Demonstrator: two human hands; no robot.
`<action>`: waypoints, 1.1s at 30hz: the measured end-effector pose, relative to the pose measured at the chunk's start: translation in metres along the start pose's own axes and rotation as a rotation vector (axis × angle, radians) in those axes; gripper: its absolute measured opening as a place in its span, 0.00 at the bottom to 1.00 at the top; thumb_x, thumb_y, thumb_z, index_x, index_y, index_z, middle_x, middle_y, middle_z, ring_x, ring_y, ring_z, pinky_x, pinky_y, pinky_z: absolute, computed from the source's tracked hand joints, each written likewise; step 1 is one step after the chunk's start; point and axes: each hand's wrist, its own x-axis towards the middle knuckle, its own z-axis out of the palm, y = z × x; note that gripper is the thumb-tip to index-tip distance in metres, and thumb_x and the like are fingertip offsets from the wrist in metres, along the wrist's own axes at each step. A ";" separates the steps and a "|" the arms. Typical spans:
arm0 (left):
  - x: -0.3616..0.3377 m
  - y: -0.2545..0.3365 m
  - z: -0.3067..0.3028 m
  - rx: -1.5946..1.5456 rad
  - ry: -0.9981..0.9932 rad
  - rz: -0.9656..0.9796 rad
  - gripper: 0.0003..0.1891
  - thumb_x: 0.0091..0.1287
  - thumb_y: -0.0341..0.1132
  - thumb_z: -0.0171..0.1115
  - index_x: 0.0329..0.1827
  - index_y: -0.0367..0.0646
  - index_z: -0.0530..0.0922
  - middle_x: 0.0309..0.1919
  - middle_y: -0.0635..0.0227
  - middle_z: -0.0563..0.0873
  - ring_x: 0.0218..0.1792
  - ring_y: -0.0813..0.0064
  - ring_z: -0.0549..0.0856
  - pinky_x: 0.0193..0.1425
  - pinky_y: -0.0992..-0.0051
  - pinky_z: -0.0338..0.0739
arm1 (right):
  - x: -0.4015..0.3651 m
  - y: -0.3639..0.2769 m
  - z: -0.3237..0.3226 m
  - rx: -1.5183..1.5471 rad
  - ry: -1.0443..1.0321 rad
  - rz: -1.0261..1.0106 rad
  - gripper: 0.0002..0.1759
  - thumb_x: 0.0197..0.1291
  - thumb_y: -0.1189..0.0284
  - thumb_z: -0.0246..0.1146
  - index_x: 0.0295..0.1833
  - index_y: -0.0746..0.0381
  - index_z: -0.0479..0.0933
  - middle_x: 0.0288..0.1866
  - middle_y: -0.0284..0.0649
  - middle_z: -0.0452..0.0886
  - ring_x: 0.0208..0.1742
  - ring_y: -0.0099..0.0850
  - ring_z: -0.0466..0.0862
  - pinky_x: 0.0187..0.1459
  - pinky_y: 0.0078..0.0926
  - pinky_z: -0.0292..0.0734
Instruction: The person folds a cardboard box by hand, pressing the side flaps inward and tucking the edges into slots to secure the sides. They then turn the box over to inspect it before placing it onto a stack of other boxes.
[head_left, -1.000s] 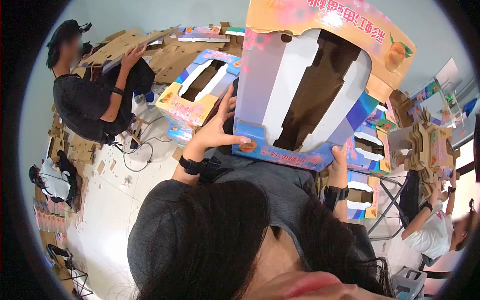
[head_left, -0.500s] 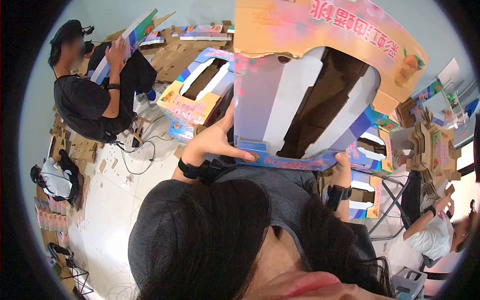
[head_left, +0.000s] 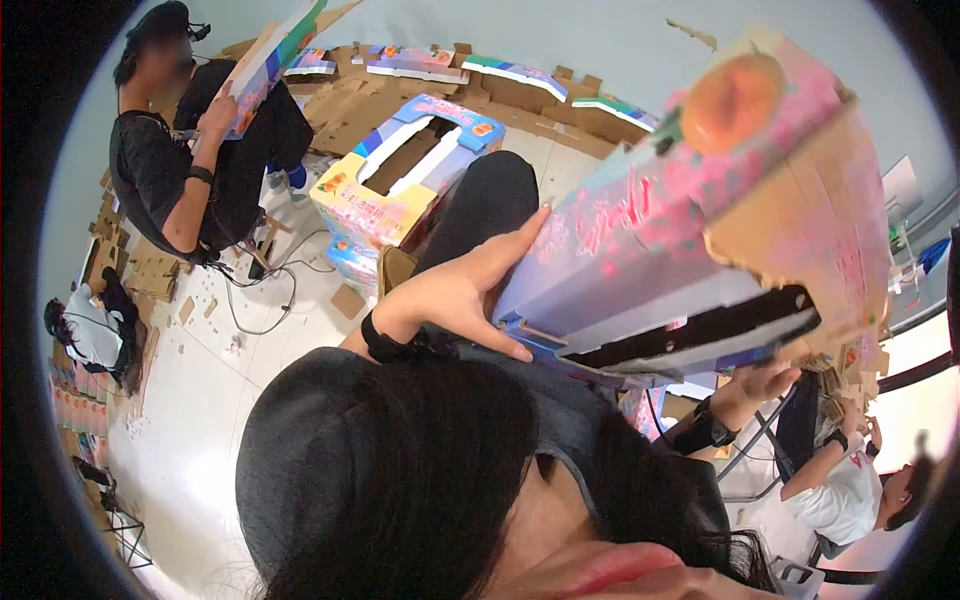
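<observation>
A printed cardboard box [head_left: 640, 240] in pink, purple and orange, with peach pictures and a long slot, is held close in front of me, tilted to the right. My left hand [head_left: 465, 290] grips its left end, thumb at the lower corner and fingers along the side. At the lower right edge of the box is my right hand [head_left: 755, 385], palm side up, its fingers bent against the underside and partly hidden by the box. The edge of the orange end panel looks torn.
Similar boxes [head_left: 385, 205] stand stacked on the floor at centre left. A person in black [head_left: 165, 180] holds a printed panel at upper left. Another person in white [head_left: 845, 495] is at lower right. Flattened cardboard [head_left: 340, 110] lies along the wall. A cable [head_left: 290, 290] crosses the floor.
The box has turned and tilted to the right, so its printed side now shows. My right hand has moved right and down along it. More of the stacked boxes and my knee show.
</observation>
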 end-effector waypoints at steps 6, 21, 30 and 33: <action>0.000 0.004 0.005 0.085 -0.010 0.106 0.69 0.43 0.52 0.80 0.78 0.32 0.38 0.57 0.43 0.71 0.54 0.50 0.73 0.64 0.63 0.62 | -0.014 -0.009 0.016 -0.149 0.376 -0.160 0.49 0.59 0.37 0.56 0.75 0.60 0.57 0.71 0.43 0.67 0.69 0.40 0.69 0.69 0.44 0.63; -0.004 -0.014 0.015 -0.020 0.042 -0.095 0.60 0.51 0.39 0.79 0.79 0.41 0.42 0.75 0.51 0.57 0.75 0.58 0.58 0.77 0.63 0.51 | 0.014 0.009 0.060 -0.381 0.811 -0.237 0.41 0.64 0.41 0.51 0.73 0.59 0.62 0.70 0.44 0.68 0.68 0.42 0.71 0.66 0.45 0.69; -0.004 -0.020 0.020 0.078 0.029 -0.105 0.61 0.45 0.43 0.81 0.78 0.39 0.48 0.76 0.54 0.56 0.76 0.56 0.55 0.78 0.62 0.48 | 0.003 0.001 0.037 -0.089 0.674 -0.191 0.40 0.60 0.42 0.55 0.68 0.61 0.68 0.67 0.46 0.71 0.66 0.43 0.71 0.69 0.47 0.64; -0.003 -0.019 0.016 0.064 0.008 -0.122 0.63 0.42 0.45 0.82 0.78 0.39 0.48 0.76 0.54 0.56 0.77 0.57 0.53 0.78 0.62 0.47 | 0.003 -0.002 0.022 -0.045 0.511 -0.254 0.38 0.61 0.44 0.55 0.66 0.63 0.69 0.64 0.47 0.73 0.63 0.44 0.74 0.65 0.48 0.70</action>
